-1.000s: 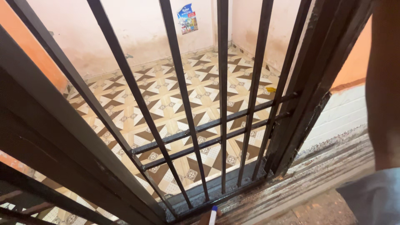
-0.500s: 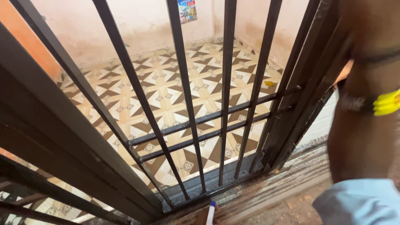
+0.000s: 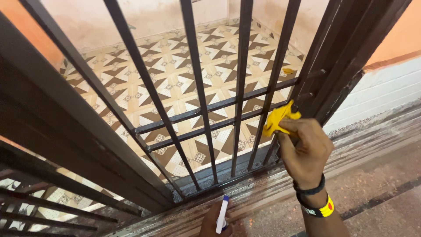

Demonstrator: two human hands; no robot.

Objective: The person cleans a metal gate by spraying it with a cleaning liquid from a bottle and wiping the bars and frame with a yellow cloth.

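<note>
My right hand [image 3: 305, 151] is closed on a yellow cloth [image 3: 279, 118] and presses it against a bar of the black metal gate [image 3: 241, 87], near the gate's right frame and lower crossbars. My wrist carries a black band and a yellow-and-black band. At the bottom edge my left hand [image 3: 215, 221] grips a white bottle with a blue tip [image 3: 222, 213], held upright just in front of the gate's bottom rail.
Behind the bars lies a patterned brown, cream and white tiled floor [image 3: 184, 74] with pink walls. A small yellow scrap [image 3: 287, 70] sits on the tiles at right. A white brick wall [image 3: 381, 92] and a worn concrete step [image 3: 359, 175] are to the right.
My right arm, close to the camera before, has reached forward so the hand with the yellow cloth now sits on the gate bar. The view tilted down slightly; the left hand rose a little.
</note>
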